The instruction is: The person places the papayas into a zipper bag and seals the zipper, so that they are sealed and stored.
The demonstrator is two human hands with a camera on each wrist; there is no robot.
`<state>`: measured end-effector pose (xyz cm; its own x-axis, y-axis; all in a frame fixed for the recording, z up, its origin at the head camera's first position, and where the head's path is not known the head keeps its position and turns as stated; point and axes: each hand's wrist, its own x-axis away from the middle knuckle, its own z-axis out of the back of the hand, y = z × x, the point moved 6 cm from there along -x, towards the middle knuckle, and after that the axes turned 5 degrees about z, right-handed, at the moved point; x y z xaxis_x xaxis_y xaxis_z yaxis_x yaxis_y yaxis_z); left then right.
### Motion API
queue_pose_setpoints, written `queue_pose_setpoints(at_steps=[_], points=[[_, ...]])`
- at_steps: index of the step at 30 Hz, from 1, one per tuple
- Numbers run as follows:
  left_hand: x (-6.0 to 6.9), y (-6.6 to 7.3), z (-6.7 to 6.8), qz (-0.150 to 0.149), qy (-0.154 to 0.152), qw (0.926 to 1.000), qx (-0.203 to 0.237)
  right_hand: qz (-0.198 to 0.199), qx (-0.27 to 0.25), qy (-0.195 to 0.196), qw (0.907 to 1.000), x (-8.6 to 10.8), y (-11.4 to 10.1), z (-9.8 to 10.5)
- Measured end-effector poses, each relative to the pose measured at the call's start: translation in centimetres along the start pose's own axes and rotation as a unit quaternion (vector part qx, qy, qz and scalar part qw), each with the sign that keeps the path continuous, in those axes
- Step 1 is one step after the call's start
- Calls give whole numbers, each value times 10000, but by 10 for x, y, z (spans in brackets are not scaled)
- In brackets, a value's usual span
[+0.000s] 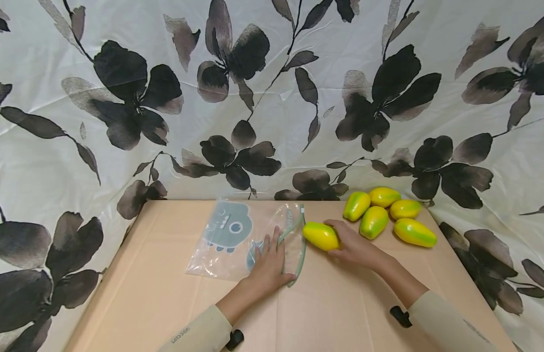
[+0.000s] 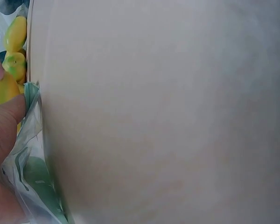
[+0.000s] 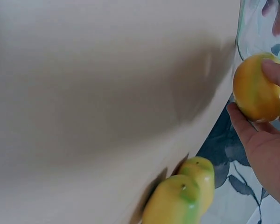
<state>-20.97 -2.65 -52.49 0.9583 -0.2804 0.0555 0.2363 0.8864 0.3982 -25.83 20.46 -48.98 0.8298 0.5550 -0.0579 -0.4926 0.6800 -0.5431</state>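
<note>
My right hand (image 1: 353, 244) grips a yellow-green mango (image 1: 320, 236), thumb and fingers around its right end, just at the mouth of a clear zip bag (image 1: 228, 264). In the right wrist view the same mango (image 3: 256, 88) sits between thumb and fingers. The bag lies flat, printed with a blue-grey cartoon figure (image 1: 230, 227), and its green-edged mouth (image 1: 302, 259) gapes to the right. My left hand (image 1: 267, 264) rests on the bag near that mouth, fingers straight and spread. The left thumb (image 2: 9, 112) touches the green edge.
Several more yellow-green mangoes (image 1: 374, 222) lie grouped at the back right of the cardboard-coloured tabletop (image 1: 333, 308). Behind the tabletop hangs a white cloth (image 1: 307, 29) with dark flowers; it also shows along both sides.
</note>
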Motion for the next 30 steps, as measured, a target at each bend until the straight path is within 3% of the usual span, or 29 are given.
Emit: queue_pose_setpoints(at_steps=[14, 30], points=[[0, 1, 0, -35, 50, 9999, -149, 197, -38, -230, 9995, -30, -14, -14], [2, 3, 0, -171, 78, 9994, -284, 75, -189, 382, 9991, -41, -13, -25]])
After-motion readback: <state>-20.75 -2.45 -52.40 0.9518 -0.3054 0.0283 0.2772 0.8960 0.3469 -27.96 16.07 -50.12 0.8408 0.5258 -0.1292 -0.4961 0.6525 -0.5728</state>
